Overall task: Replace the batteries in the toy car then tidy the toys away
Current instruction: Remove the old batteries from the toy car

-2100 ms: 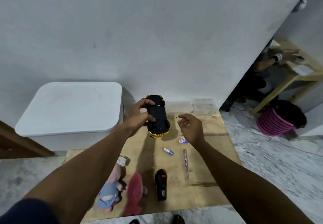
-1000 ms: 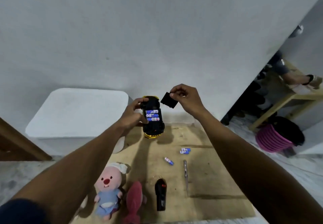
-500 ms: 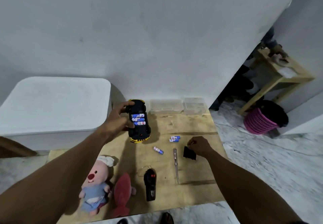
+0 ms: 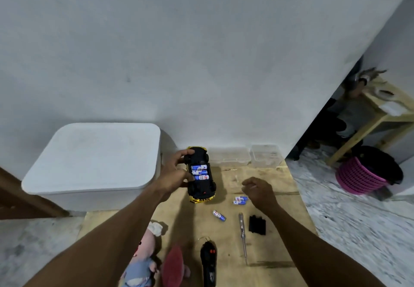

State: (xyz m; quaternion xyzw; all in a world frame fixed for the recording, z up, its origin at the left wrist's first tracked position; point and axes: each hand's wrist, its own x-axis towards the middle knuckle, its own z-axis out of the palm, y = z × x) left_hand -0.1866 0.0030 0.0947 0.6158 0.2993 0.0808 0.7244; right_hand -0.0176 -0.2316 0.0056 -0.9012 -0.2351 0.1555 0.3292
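Note:
My left hand (image 4: 177,176) grips the black and yellow toy car (image 4: 201,187) upside down above the wooden board. Its battery bay is uncovered and shows three blue and white batteries (image 4: 199,172). My right hand (image 4: 257,191) hovers empty, fingers loosely curled, to the right of the car. The black battery cover (image 4: 257,224) lies on the board below that hand. Two loose batteries (image 4: 240,200) lie side by side near it, another battery (image 4: 219,215) further left. A screwdriver (image 4: 242,237) lies beside the cover.
A black remote control (image 4: 208,262), a pink plush doll (image 4: 143,257) and a red plush fish (image 4: 173,266) lie at the board's near edge. A white lidded bin (image 4: 94,157) stands at left. Two clear plastic boxes (image 4: 229,156) sit against the wall. A pink basket (image 4: 358,176) stands at right.
My right hand lifted the black cover off the car, set it down on the board, let go and rose toward the car. The left hand kept hold of the car.

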